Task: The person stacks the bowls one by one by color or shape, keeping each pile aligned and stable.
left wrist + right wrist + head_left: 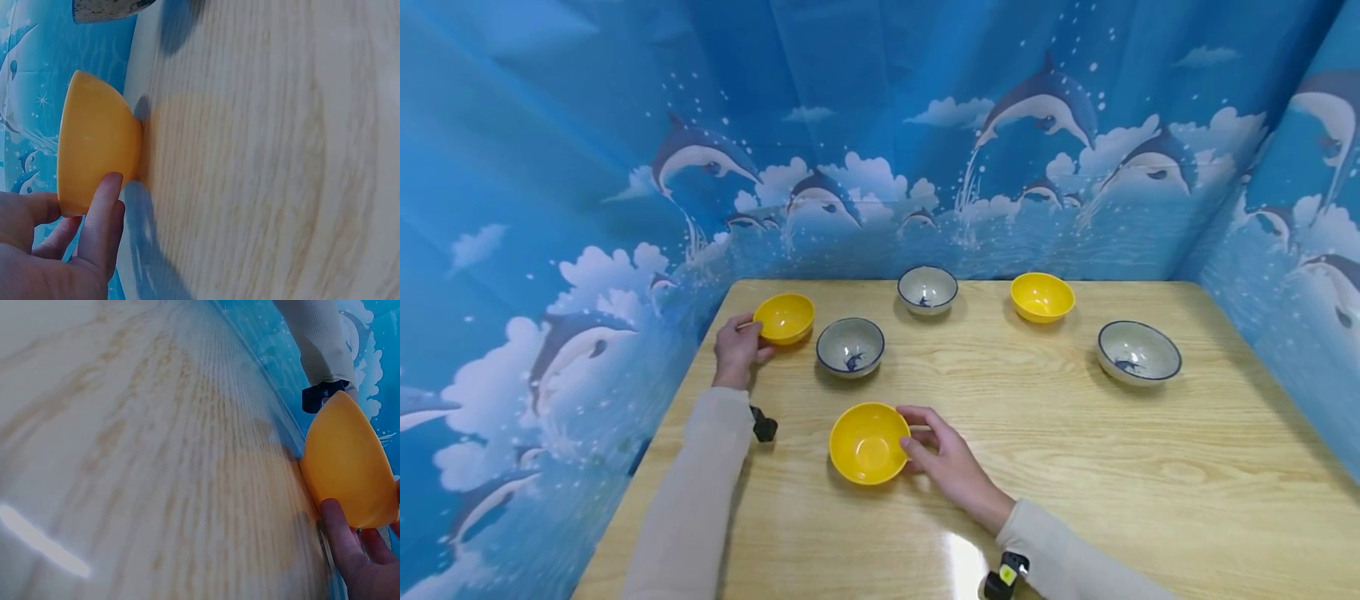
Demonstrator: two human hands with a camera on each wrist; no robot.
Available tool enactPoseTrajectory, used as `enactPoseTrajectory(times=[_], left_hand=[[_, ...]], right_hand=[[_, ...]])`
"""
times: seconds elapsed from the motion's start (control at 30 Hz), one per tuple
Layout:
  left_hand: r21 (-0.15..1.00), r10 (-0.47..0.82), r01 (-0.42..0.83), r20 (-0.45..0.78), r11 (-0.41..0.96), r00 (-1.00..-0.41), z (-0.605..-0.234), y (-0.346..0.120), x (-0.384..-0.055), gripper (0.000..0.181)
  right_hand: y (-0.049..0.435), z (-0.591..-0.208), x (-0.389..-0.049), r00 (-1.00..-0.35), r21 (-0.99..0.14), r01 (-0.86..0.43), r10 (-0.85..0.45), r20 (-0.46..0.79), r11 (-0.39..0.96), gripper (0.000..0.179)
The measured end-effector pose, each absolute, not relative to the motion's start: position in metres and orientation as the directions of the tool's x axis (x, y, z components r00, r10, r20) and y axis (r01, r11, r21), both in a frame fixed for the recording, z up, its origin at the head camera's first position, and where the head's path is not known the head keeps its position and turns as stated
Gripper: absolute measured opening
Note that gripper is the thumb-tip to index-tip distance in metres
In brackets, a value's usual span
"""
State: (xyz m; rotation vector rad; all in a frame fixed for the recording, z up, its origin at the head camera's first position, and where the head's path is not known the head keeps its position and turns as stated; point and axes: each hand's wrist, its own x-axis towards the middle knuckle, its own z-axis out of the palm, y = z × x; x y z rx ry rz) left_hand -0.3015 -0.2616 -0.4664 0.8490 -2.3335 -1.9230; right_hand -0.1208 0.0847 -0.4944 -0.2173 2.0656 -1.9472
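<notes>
At the table's far left stands a yellow bowl, gripped at its left side by my left hand. In the left wrist view, fingers touch the outer wall and rim of that bowl. My right hand grips the right edge of a second yellow bowl, nearer the front. The right wrist view shows this bowl from the side, with one digit against its lower wall and others partly hidden beyond it. Both bowls are upright. A grey bowl with a blue rim sits between them, closer to the left one.
Another grey bowl and a third yellow bowl stand along the back of the wooden table. Farther right is one more grey bowl. A blue dolphin-print curtain borders the table's back and sides.
</notes>
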Motion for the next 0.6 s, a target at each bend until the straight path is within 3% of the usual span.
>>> enactPoseTrajectory(times=[0.4,0.6], left_hand=[[0.915,-0.381,-0.378,-0.302,0.142,-0.874,-0.454,-0.266,-0.298,0.049],[0.92,-0.299,-0.356,-0.298,0.164,-0.907,-0.44,-0.274,-0.289,0.049]], right_hand=[[0.083,-0.497,-0.121,-0.947,-0.992,0.093,-0.301,-0.116,0.087,0.047],[0.082,-0.499,-0.122,-0.949,-0.991,0.102,-0.289,-0.124,0.092,0.047]])
